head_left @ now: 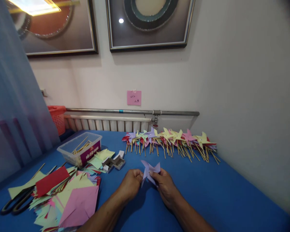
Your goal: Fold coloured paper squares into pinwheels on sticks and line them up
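Observation:
Between my two hands, just above the blue table, is a lavender paper pinwheel [147,168] with its points folded in. My right hand [166,187] grips it from the right, the thumb lying on its middle. From the left, my left hand [131,183] is closed with fingertips at the pinwheel's edge. Whether a pin or stick is in the fingers is hidden. Left of my hands lie small grey boxes [119,163], one holding tiny shiny pieces. A pile of cut paper squares [79,203] in pink, red, yellow and green lies further left.
Finished pinwheels on sticks [176,137] lie in a row at the back. A clear plastic tub [65,150] holds wooden sticks. Black-handled scissors [20,199] lie at the left by the paper. A red basket [60,122] stands behind; a metal pipe [106,111] runs along the wall.

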The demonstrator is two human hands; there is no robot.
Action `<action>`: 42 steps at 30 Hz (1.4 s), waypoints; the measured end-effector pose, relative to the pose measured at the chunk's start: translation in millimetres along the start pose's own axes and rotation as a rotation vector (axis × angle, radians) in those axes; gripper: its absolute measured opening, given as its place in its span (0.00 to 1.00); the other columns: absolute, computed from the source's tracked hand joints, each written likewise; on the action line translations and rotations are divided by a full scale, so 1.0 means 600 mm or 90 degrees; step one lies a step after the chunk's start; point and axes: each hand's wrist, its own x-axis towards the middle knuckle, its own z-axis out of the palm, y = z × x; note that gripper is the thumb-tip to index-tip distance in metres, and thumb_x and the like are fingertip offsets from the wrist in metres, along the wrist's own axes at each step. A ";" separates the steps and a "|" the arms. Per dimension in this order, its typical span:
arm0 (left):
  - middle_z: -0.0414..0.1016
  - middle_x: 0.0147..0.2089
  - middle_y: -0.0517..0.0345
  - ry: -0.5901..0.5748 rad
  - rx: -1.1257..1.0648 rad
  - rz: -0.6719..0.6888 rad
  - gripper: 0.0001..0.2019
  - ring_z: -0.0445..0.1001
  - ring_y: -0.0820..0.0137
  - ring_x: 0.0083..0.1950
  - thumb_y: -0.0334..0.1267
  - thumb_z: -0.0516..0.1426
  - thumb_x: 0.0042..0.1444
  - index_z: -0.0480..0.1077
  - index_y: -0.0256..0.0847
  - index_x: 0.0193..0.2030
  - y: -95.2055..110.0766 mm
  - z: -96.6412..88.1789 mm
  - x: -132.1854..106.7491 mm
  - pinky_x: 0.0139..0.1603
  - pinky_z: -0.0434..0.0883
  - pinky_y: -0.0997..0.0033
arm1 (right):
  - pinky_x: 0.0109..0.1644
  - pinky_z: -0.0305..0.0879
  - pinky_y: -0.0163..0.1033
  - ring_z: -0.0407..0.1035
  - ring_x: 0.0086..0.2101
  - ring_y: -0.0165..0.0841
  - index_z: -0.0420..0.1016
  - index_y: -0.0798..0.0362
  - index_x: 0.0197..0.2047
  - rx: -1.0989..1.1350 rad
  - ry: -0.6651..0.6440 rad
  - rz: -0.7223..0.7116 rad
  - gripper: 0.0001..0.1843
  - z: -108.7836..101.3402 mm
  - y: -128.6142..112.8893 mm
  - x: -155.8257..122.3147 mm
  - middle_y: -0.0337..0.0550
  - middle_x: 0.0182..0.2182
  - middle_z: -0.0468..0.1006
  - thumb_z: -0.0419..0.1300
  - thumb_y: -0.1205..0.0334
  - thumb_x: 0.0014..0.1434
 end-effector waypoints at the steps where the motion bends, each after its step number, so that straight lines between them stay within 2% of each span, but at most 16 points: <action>1: 0.55 0.17 0.69 0.004 -0.001 0.003 0.09 0.50 0.77 0.19 0.36 0.53 0.54 0.62 0.41 0.23 -0.001 0.001 0.000 0.24 0.46 0.71 | 0.33 0.66 0.37 0.71 0.28 0.35 0.80 0.55 0.35 -0.001 0.001 -0.002 0.20 -0.001 0.001 0.000 0.42 0.27 0.81 0.75 0.52 0.42; 8: 0.55 0.17 0.69 0.003 0.005 0.001 0.11 0.50 0.77 0.20 0.39 0.55 0.55 0.61 0.42 0.23 -0.007 0.004 0.004 0.24 0.47 0.72 | 0.33 0.65 0.37 0.71 0.28 0.34 0.80 0.56 0.38 0.011 0.014 0.007 0.20 0.001 -0.002 -0.002 0.42 0.28 0.81 0.74 0.53 0.43; 13: 0.56 0.19 0.68 0.014 0.021 0.027 0.11 0.52 0.77 0.21 0.40 0.55 0.56 0.62 0.41 0.25 -0.015 0.007 0.006 0.24 0.48 0.73 | 0.35 0.66 0.38 0.71 0.28 0.35 0.79 0.55 0.35 0.012 0.013 0.008 0.18 0.005 -0.008 -0.005 0.42 0.28 0.81 0.74 0.54 0.42; 21: 0.56 0.19 0.68 0.018 0.025 0.028 0.12 0.51 0.78 0.21 0.41 0.56 0.56 0.61 0.41 0.24 -0.006 0.007 0.001 0.24 0.49 0.73 | 0.35 0.65 0.37 0.69 0.27 0.33 0.79 0.55 0.35 0.023 0.022 0.006 0.17 0.004 -0.007 -0.003 0.38 0.26 0.79 0.74 0.56 0.42; 37: 0.57 0.19 0.67 0.018 0.030 0.019 0.09 0.52 0.76 0.22 0.35 0.52 0.55 0.62 0.41 0.25 -0.003 0.006 0.001 0.24 0.49 0.73 | 0.32 0.63 0.35 0.67 0.26 0.30 0.78 0.54 0.34 0.021 0.028 0.012 0.17 0.001 -0.006 0.000 0.36 0.25 0.77 0.75 0.58 0.42; 42: 0.55 0.19 0.68 0.022 0.037 0.029 0.09 0.51 0.76 0.22 0.36 0.52 0.55 0.61 0.41 0.25 -0.008 0.007 0.001 0.24 0.49 0.73 | 0.33 0.63 0.36 0.68 0.26 0.31 0.78 0.55 0.33 0.009 0.038 0.017 0.17 0.002 -0.008 -0.001 0.36 0.24 0.77 0.75 0.58 0.41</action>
